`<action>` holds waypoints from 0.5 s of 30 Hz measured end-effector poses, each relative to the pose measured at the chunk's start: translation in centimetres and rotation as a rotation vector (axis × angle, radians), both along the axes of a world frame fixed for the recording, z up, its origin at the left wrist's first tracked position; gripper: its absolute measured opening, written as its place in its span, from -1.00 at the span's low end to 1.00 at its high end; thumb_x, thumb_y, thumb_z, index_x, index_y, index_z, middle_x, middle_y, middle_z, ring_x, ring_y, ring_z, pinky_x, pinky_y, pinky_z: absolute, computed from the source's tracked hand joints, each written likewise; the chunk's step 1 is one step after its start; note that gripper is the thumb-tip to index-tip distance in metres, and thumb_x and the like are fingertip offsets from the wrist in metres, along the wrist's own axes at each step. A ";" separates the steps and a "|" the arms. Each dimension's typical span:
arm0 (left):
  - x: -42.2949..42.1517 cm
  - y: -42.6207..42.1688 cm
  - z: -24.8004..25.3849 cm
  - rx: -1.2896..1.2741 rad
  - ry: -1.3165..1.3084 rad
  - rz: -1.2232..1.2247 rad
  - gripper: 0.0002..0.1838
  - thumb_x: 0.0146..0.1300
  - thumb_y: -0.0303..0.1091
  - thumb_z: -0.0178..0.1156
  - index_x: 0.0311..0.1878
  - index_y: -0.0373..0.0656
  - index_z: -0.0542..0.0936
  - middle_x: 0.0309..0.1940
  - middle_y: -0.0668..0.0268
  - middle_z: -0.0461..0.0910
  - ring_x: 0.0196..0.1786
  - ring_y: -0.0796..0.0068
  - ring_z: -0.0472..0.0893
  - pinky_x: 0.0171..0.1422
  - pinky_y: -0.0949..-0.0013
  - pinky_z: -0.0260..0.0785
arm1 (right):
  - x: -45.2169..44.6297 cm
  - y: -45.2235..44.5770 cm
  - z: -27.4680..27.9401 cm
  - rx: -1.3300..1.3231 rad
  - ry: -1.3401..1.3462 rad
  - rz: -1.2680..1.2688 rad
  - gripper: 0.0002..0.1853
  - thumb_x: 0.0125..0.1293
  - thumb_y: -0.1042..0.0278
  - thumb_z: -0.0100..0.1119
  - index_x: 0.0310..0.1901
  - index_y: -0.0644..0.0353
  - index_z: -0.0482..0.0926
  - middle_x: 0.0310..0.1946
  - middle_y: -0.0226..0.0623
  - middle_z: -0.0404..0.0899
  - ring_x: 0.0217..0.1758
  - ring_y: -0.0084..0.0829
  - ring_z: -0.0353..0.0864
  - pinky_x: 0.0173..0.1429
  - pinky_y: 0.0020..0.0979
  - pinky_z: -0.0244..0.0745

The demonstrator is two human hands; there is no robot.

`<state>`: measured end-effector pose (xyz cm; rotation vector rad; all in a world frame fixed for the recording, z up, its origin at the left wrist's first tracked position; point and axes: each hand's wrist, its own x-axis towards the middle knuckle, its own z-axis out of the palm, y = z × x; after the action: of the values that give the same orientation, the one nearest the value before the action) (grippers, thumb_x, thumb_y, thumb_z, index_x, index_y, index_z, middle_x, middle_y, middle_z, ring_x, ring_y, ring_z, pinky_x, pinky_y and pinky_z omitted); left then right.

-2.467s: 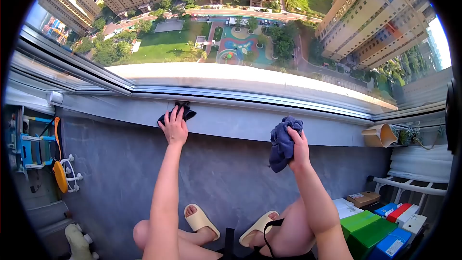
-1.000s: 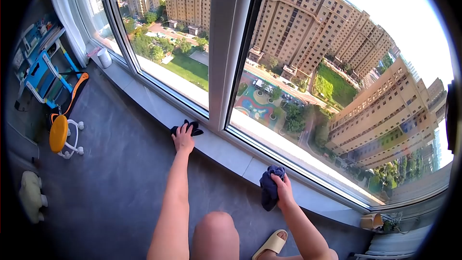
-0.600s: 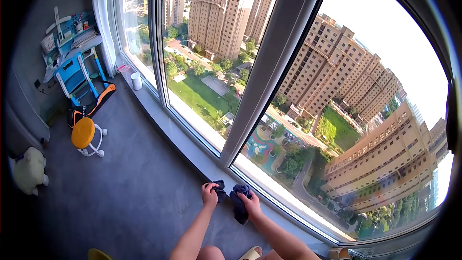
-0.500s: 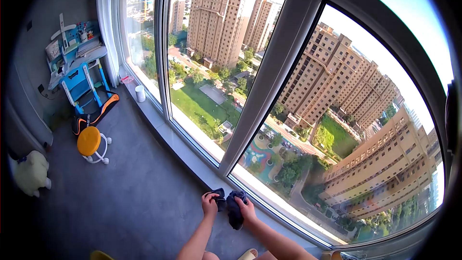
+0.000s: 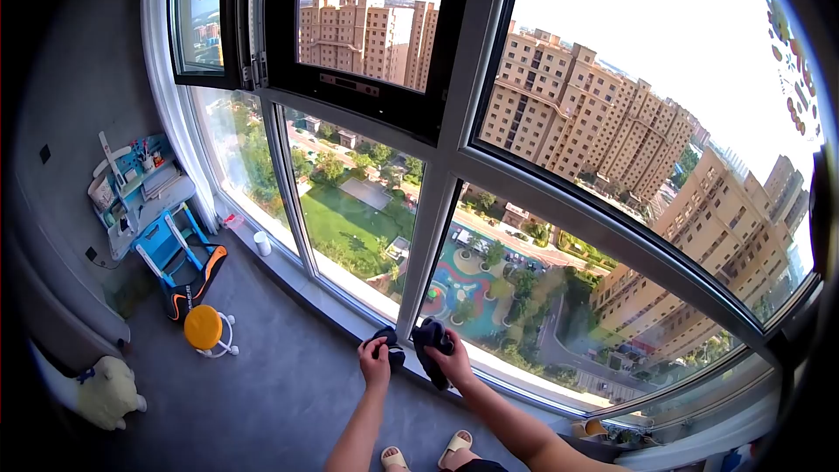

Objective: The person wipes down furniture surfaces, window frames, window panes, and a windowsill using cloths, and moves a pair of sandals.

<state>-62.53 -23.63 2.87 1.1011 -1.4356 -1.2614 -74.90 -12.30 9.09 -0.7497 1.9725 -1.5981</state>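
My left hand [image 5: 376, 365] is closed around a small black item [image 5: 390, 341], which looks like bunched fabric; its kind I cannot make out. Close beside it on the right, my right hand [image 5: 456, 362] grips a dark navy cloth [image 5: 430, 337] that hangs down in a crumpled bundle. The two dark pieces are a little apart, both held in front of the window sill. Part of each is hidden by the fingers.
Tall windows [image 5: 468, 153] line the right, one upper pane open. Along the low sill stands a white cup [image 5: 262, 243]. An orange stool [image 5: 204, 327], a blue child's desk [image 5: 144, 188] and chair, and a plush toy [image 5: 109, 393] are at left. Beige slippers [image 5: 456, 446] are on my feet.
My view has tilted up, showing more of the upper windows and both slippers. Both hands still hold the dark pieces; the cloth in my right hand now hangs at a different angle.
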 end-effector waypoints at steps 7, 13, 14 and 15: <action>-5.4 -1.9 10.0 -0.229 0.058 -0.076 -0.83 0.11 -0.41 0.13 -0.24 -0.16 0.64 -0.10 0.13 0.52 0.11 0.15 0.41 0.26 0.23 0.26 | -5.5 -0.3 19.8 -0.306 1.058 -0.427 -0.52 -0.12 0.61 0.30 -0.06 0.03 0.61 0.05 -0.11 0.41 0.09 -0.09 0.45 0.14 -0.21 0.40; -10.1 -5.3 16.3 -0.416 0.165 -0.116 -0.85 0.15 -0.47 0.12 -0.22 -0.15 0.63 -0.02 0.12 0.44 0.13 0.16 0.40 0.26 0.23 0.24 | -14.7 -2.4 30.4 -0.460 1.409 -0.772 -0.53 -0.07 0.68 0.20 -0.05 0.12 0.60 0.07 -0.12 0.40 0.12 -0.10 0.41 0.21 -0.20 0.31; -10.6 -6.0 17.0 -0.429 0.184 -0.121 -0.85 0.15 -0.47 0.13 -0.22 -0.15 0.62 -0.02 0.12 0.44 0.13 0.16 0.40 0.26 0.23 0.24 | -15.9 -3.3 32.3 -0.399 1.416 -0.800 -0.51 -0.09 0.68 0.18 -0.03 0.12 0.59 0.08 -0.14 0.39 0.11 -0.10 0.41 0.22 -0.19 0.31; -11.0 -6.5 17.8 -0.440 0.204 -0.125 -0.86 0.16 -0.47 0.13 -0.22 -0.15 0.62 -0.02 0.12 0.44 0.13 0.16 0.40 0.25 0.23 0.24 | -16.8 -4.4 33.5 -0.337 1.423 -0.825 -0.49 -0.10 0.68 0.16 -0.01 0.12 0.58 0.08 -0.16 0.39 0.10 -0.09 0.41 0.22 -0.18 0.30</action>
<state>-73.57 -30.15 20.67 0.5797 -1.5459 -1.0390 -91.69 -16.71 42.64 -1.6692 3.3398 -2.1328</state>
